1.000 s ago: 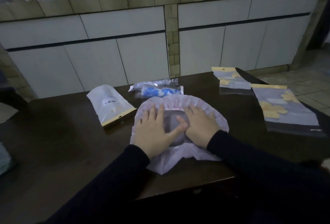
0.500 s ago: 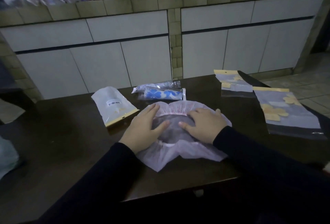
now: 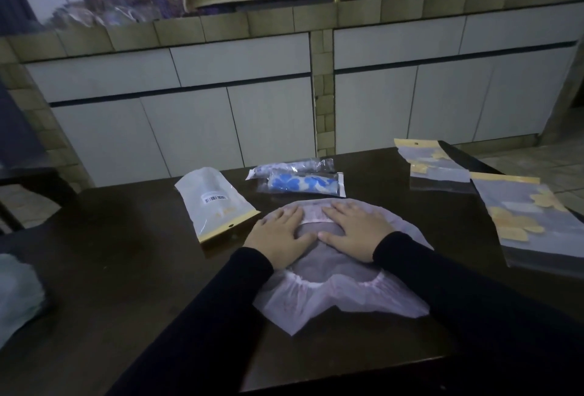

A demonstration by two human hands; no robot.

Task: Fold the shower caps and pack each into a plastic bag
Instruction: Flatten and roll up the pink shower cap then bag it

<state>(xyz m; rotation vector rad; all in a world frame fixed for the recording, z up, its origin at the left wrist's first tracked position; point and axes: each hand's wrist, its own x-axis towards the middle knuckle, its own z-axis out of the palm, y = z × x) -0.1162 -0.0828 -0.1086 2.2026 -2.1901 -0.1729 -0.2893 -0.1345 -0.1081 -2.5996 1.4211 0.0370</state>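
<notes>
Shower cap [image 3: 339,296] lies flat on the bench [image 3: 126,269], left hand [image 3: 279,239] and right hand [image 3: 354,233] spread, fingers straight, pressing its far half, probably to flatten it for folding.

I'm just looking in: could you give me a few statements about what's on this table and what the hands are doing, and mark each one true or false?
1. Both hands lie flat on the shower cap. True: the left hand and the right hand press on it with straight fingers.
2. The shower cap is already inside a bag. False: it lies spread on the table.
3. A packet with a blue flower pattern lies beyond the cap. True.
4. The white bag with a barcode is right of the hands. False: it lies to their left.
5. The bags with yellow flowers are held up. False: they lie on the table at the right.
</notes>
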